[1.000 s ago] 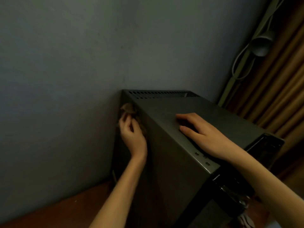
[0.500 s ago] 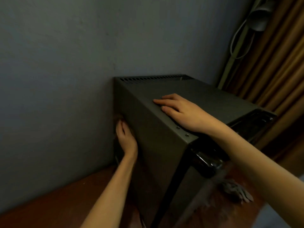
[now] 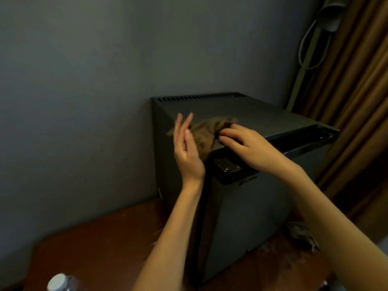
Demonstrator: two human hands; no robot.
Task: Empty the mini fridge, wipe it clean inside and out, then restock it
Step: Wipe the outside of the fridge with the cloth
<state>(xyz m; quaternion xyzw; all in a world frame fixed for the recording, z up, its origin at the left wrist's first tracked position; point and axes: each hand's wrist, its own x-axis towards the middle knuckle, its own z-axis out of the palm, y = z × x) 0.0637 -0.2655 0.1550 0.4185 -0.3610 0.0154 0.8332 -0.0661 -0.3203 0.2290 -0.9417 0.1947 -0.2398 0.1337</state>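
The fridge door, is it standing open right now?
No, the fridge door sits shut against the cabinet while both hands work a brown cloth on top.

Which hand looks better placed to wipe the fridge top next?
Right, probably. The right hand already rests on the fridge top with its fingers on the cloth, while the left hand is open, upright beside the fridge's edge.

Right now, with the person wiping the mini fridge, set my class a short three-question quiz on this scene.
1. True or false: the cloth lies on the fridge's top front corner.
2. Which hand presses the cloth: A left, B right?
3. Fill in: the fridge door is ____.

Key: 1 true; 2 B; 3 closed.
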